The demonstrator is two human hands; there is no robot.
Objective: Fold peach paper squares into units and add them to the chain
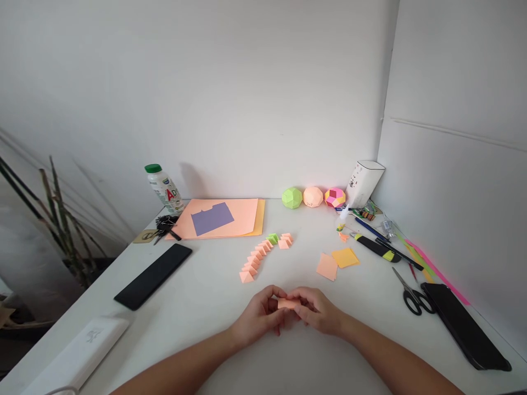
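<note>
Between my two hands is a small folded piece of peach paper (288,303), held just above the table's near middle. My left hand (261,314) pinches its left end, and my right hand (318,310) pinches the right end, thumbs towards me. Beyond them a curved row of folded peach paper units (255,258) leads back to a few green units (272,238). Another small group of peach units (285,241) lies beside those. To the right are square peach sheets (327,266) and yellow-orange sheets (346,257).
Three paper balls (313,197) line the wall. Scissors (414,296), a utility knife (376,248) and a black pouch (465,326) lie right. Leftward are a black phone-like slab (153,276), a white device (82,351), keys (167,227), a bottle (164,189) and large paper sheets (247,216).
</note>
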